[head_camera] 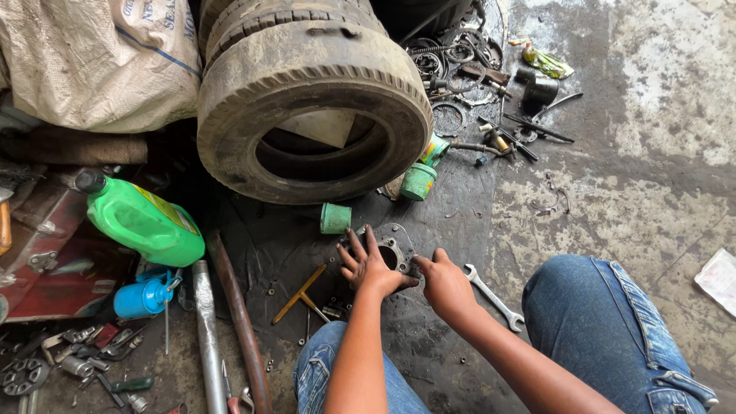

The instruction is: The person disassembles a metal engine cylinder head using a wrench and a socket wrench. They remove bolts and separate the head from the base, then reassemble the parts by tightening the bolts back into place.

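1. We have both hands on a round metal hub part [392, 253] with a dark centre hole, lying on the greasy black floor [460, 199] between our knees.
2. Our left hand [369, 264] lies spread over its near-left side, fingers open and flat on the metal rather than curled round it.
3. Our right hand [443, 282] rests at its right edge, fingers bent toward the rim; we cannot tell whether this grip really closes on it.
4. Just right of the right hand lies an open-ended spanner [493, 297], apart from the part.
5. Left of the left hand lies a T-shaped wrench [303, 294], with small bolts scattered near it.
6. Beyond the grip stands a small green cup [335, 218], and behind it a worn tyre [310, 107] on its side, close enough to crowd the far side.
7. Farther left we see a green oil jug [144, 221], a blue can [142, 297] and two long pipes [222, 322].
8. The part looks grey, oily, dull.
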